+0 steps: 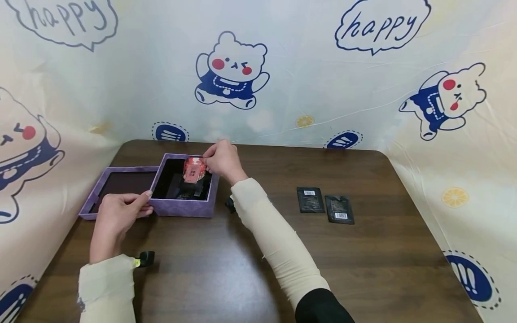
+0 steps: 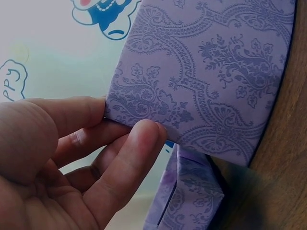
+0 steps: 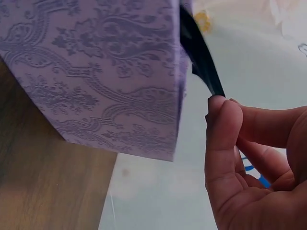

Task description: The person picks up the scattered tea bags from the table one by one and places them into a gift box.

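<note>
purple box sits open left of centre in the head view, its lid lying against its left side, inner face up. left hand pinches the box's near left corner btwn thumb & fingers, prob. to steady it so it won't slide while the other hand works at the far side. right hand reaches in over the far right corner & pinches a red-and-black sachet by its edge w/ thumb & fingertips; the sachet is upright-ish above the box's inside, printed face toward the camera. an edge grip like that likely leaves the flat face free & suits a thin pack.

right of centre on the brown table, a black packet & a second black packet lie flat, side by side, well apart from the box, so prob. set down out of the hands' way. each has a white barcode label; the fine print's too small to read.

hidden bits: the box floor is v. dark, w/ some dark glossy stuff near the front; can't say for sure if that's more packs or how many. the right wrist view gets only the sachet's dark edge, & the box wall hides the rest; left wrist view cuts off most of the box.
</note>
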{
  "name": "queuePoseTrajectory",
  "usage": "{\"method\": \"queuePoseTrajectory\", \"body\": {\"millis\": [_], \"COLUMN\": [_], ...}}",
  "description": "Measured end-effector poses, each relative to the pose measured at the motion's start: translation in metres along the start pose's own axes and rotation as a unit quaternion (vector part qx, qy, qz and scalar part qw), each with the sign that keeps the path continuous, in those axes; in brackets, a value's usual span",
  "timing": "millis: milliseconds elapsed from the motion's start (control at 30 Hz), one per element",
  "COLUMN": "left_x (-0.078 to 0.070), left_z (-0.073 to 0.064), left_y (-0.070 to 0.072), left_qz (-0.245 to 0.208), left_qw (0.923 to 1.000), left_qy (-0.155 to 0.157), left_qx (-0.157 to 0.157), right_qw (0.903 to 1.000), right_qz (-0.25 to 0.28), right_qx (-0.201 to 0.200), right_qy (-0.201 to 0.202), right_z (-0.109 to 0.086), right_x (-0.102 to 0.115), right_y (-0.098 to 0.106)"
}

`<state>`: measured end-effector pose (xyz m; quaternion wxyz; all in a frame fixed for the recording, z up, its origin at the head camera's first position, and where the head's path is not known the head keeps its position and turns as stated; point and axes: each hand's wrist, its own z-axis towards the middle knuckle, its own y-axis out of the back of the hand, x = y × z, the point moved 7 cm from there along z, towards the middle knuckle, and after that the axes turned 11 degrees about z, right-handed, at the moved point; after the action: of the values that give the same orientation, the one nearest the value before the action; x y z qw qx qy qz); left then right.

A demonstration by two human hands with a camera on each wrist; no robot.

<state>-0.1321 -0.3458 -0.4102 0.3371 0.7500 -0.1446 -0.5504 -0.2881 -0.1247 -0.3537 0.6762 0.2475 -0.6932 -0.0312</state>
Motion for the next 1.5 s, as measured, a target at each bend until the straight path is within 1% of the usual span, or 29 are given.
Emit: {"method": "queuePoseTrajectory", "body": {"millis": [100, 233, 433, 800, 1033, 1167, 1300, 1400, 1500], "left_x": [-0.001, 0.000, -0.001, -0.001, -0.001, -0.001, 0.000, 0.000, 0.001], "left_z": [0.000, 0.000, 0.000, 0.001, 0.001, 0.001, 0.002, 0.003, 0.003], "left_y": [0.001, 0.000, 0.000, -0.001, -0.001, -0.001, -0.001, -0.001, -0.002], "left_qz": [0.012, 0.009, 0.004, 0.001, 0.018, 0.017, 0.007, -0.003, -0.004], "left_qw": [0.9999, 0.9999, 1.0000, 1.0000, 0.9998, 0.9998, 0.9999, 0.9999, 0.9999], "left_qy": [0.000, 0.008, 0.003, 0.001, 0.004, 0.004, 0.004, -0.002, -0.002], "left_qx": [0.005, 0.009, 0.004, 0.002, 0.004, 0.008, 0.011, 0.012, 0.015], "right_qw": [0.9995, 0.9971, 0.9928, 0.9880, 0.9871, 0.9863, 0.9881, 0.9889, 0.9902], "right_qz": [-0.031, -0.072, -0.117, -0.152, -0.158, -0.163, -0.149, -0.135, -0.119], "right_qx": [0.007, 0.016, 0.024, 0.016, 0.020, 0.016, 0.020, 0.017, 0.014], "right_qy": [0.006, 0.018, 0.010, 0.021, 0.011, 0.019, 0.035, 0.058, 0.071], "right_z": [0.000, 0.000, 0.001, 0.001, 0.001, -0.001, -0.005, -0.008, -0.012], "right_x": [-0.001, 0.000, -0.002, 0.000, -0.001, 0.000, 0.003, 0.004, 0.002], "right_y": [-0.005, -0.011, -0.018, -0.016, -0.014, -0.009, -0.001, 0.008, 0.019]}}
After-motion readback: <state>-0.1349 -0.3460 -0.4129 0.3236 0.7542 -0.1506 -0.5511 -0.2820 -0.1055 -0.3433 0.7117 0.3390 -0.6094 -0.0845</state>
